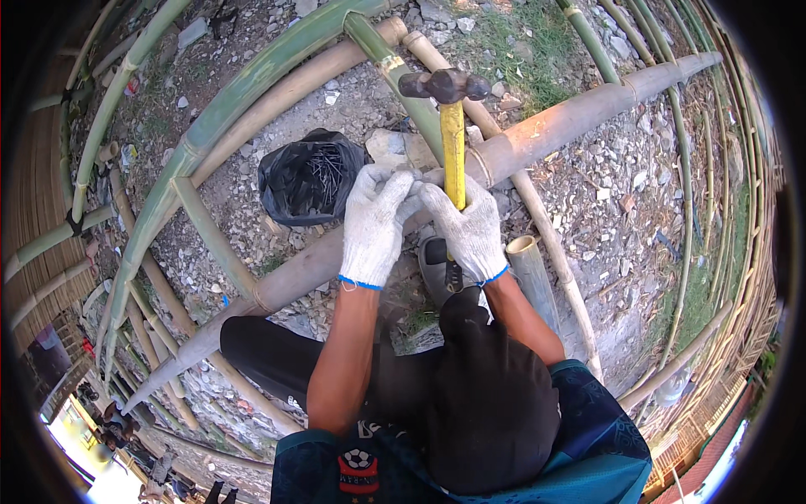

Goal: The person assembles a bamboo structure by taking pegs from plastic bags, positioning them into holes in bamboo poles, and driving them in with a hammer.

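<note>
White knit gloves with blue cuffs cover both hands. My right hand (472, 231) is closed round the yellow handle of a hammer (453, 151), whose dark metal head points away from me. My left hand (374, 223) is closed in a pinch, its fingertips meeting those of my right hand; what lies between them, if anything, is too small to make out. Both hands are over a thick grey-brown bamboo pole (306, 260) that runs diagonally across. Just left of my left hand, a black plastic bag (281, 181) stands with its mouth spread around many thin nails (327, 168).
Green bamboo poles (180, 164) curve along the left and join paler ones (327, 67). A thinner pole (550, 244) crosses under the thick one at right, beside a cut bamboo stump (533, 277). Stony rubble (621, 210) covers the ground. My shoe (435, 269) is below the hands.
</note>
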The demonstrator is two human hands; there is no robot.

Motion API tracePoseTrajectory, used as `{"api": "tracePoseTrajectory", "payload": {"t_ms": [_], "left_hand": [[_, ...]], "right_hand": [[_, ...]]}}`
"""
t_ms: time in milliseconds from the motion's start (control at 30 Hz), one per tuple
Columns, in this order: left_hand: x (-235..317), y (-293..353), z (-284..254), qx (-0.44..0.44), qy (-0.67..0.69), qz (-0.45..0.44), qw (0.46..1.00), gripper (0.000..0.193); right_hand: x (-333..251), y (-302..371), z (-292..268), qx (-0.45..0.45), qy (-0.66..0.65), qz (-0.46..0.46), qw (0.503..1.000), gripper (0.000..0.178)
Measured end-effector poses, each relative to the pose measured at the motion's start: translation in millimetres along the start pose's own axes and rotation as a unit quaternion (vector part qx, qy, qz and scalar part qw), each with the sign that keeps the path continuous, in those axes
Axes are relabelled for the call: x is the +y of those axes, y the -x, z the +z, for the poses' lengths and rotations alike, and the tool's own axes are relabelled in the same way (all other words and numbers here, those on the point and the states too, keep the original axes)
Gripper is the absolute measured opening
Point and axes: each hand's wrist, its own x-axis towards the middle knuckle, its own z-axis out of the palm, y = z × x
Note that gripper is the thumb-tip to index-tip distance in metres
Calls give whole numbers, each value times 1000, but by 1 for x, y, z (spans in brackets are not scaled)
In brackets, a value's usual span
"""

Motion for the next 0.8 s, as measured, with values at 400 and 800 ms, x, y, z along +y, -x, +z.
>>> {"api": "tracePoseTrajectory", "payload": {"t_ms": [400, 800], "left_hand": [[-11, 26, 32, -63, -404, 19, 912, 29], [-42, 3, 26, -98, -580, 219, 778, 24]], "right_hand": [[12, 27, -28, 60, -9, 115, 991, 21], [14, 10, -48, 58, 197, -29, 978, 27]]}}
